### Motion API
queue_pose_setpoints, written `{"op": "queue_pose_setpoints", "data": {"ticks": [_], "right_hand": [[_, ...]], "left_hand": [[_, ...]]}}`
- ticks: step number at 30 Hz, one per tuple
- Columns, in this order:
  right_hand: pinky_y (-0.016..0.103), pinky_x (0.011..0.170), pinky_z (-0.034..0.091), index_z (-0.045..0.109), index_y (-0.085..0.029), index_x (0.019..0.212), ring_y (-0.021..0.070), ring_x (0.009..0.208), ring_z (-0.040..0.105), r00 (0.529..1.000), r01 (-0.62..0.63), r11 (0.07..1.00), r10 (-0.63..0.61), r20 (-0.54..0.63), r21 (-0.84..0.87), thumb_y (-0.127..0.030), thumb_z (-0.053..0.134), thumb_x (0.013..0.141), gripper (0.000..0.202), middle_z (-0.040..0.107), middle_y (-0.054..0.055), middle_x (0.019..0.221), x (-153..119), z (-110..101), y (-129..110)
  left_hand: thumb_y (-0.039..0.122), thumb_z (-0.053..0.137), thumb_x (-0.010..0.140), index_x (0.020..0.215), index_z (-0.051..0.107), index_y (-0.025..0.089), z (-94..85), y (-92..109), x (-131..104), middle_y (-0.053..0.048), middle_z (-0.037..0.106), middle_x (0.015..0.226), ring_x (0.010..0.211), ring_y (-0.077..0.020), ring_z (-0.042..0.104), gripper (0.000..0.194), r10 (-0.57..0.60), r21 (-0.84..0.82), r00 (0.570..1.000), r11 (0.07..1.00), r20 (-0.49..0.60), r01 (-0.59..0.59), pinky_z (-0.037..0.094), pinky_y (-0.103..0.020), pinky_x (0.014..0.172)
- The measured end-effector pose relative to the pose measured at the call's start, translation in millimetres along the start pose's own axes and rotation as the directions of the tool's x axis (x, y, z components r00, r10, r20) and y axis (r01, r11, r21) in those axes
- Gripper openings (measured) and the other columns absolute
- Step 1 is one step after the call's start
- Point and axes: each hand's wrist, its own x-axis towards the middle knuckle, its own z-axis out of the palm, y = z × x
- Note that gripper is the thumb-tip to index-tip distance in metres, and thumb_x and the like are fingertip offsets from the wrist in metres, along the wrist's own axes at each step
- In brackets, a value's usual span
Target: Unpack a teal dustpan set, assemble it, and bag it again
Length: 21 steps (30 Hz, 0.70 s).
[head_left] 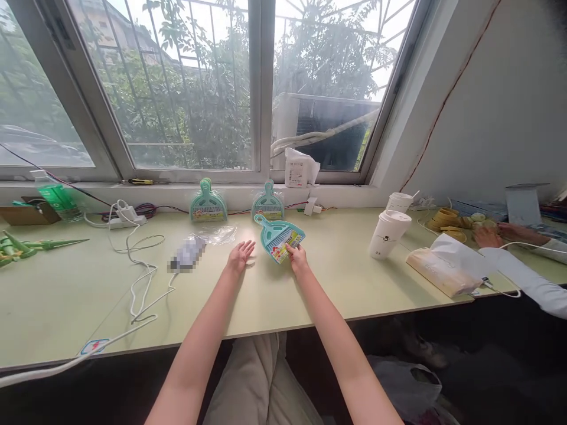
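A teal mini dustpan with a small brush and a printed label [280, 237] is held just above the table by my right hand [297, 260], fingers closed on its label end. Its handle points up and to the left. To its left, my left hand [241, 256] has its palm turned up and its fingers apart, with nothing in it. Against the wall stand a green dustpan set in clear wrap [208, 203] and a teal dustpan set [267, 203]. A crumpled clear plastic wrapper [221, 235] lies behind my left hand.
At left are a blurred phone-like item [188, 254], white cables [144, 283], a power strip [126, 217] and a green bottle [56, 195]. A white cup [390, 235] and tissue pack [443, 265] stand at right. Beyond them, another person's hands [489, 236] touch yellowish items.
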Motion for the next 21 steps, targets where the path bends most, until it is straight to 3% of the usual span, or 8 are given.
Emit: {"op": "queue_pose_setpoints", "data": {"ticks": [2,4,8,10,12,15,18,21], "right_hand": [[0.033,0.088,0.058,0.058,-0.021,0.085,0.0199,0.093,0.069,0.999,0.0,1.0,0.0,0.032,0.003,-0.012,0.078,0.06,0.033,0.073,0.004,0.09,-2,1,-2],[0.031,0.088,0.058,0.059,-0.021,0.085,0.019,0.093,0.069,0.997,-0.009,1.0,0.01,0.07,-0.009,-0.011,0.078,0.061,0.033,0.072,0.004,0.091,-4,2,-4],[0.03,0.085,0.058,0.06,-0.019,0.087,0.0173,0.088,0.069,0.995,-0.038,0.999,0.041,0.09,-0.039,-0.008,0.075,0.062,0.031,0.072,0.004,0.091,-6,3,-4],[0.028,0.085,0.058,0.061,-0.019,0.088,0.0166,0.088,0.069,0.995,-0.033,0.999,0.036,0.091,-0.038,-0.007,0.074,0.064,0.03,0.072,0.004,0.093,-6,2,-3],[0.028,0.085,0.058,0.061,-0.019,0.089,0.0161,0.089,0.069,0.995,-0.027,0.999,0.03,0.09,-0.032,-0.007,0.074,0.064,0.03,0.072,0.003,0.095,-5,1,-3],[0.027,0.084,0.058,0.061,-0.019,0.091,0.0152,0.089,0.069,0.995,-0.029,1.0,0.029,0.097,-0.007,-0.006,0.073,0.066,0.03,0.072,0.003,0.095,-4,0,-3],[0.025,0.081,0.058,0.061,-0.018,0.092,0.0145,0.089,0.069,0.99,-0.031,0.999,0.033,0.141,-0.017,-0.007,0.072,0.069,0.028,0.072,0.003,0.095,-4,2,-3],[0.026,0.074,0.059,0.061,-0.017,0.091,0.0161,0.083,0.07,0.986,-0.053,0.989,0.074,0.148,-0.138,-0.013,0.072,0.074,0.021,0.073,0.005,0.092,-4,3,-1]], "left_hand": [[0.045,0.058,0.084,0.137,0.04,0.028,6.1,-5,0,-0.017,0.057,0.133,0.106,-0.0287,0.065,0.058,-0.053,-0.031,0.998,0.998,0.042,0.055,0.054,-0.046,0.083],[0.044,0.059,0.083,0.143,0.033,0.028,6.8,-7,2,-0.017,0.051,0.14,0.11,-0.0288,0.064,0.067,-0.078,-0.049,0.996,0.996,0.051,0.08,0.054,-0.045,0.083],[0.029,0.055,0.086,0.151,0.004,0.039,-7.8,-1,10,-0.006,0.02,0.161,0.133,-0.0199,0.047,0.083,0.071,-0.143,0.99,0.986,-0.126,-0.089,0.05,-0.035,0.093],[0.026,0.053,0.087,0.15,0.004,0.043,-17.0,4,13,-0.001,0.01,0.164,0.141,-0.0172,0.036,0.082,0.139,-0.149,0.961,0.973,-0.239,-0.177,0.047,-0.032,0.097],[0.029,0.053,0.088,0.149,0.016,0.042,-20.7,6,13,0.0,0.017,0.162,0.141,-0.0177,0.035,0.072,0.148,-0.147,0.954,0.97,-0.261,-0.191,0.046,-0.032,0.099],[0.035,0.055,0.088,0.139,0.042,0.029,-9.3,0,11,-0.009,0.044,0.149,0.128,-0.0222,0.051,0.053,0.098,-0.173,0.994,0.979,-0.056,-0.106,0.049,-0.035,0.095],[0.05,0.058,0.086,0.126,0.055,0.018,13.8,-13,8,-0.016,0.063,0.123,0.106,-0.0259,0.063,0.052,-0.034,-0.062,0.973,0.997,0.228,0.05,0.053,-0.036,0.084],[0.05,0.067,0.079,0.123,0.056,0.016,27.1,-25,7,-0.014,0.069,0.105,0.091,-0.0242,0.066,0.056,-0.076,0.041,0.957,0.997,0.279,0.067,0.053,-0.034,0.076]]}}
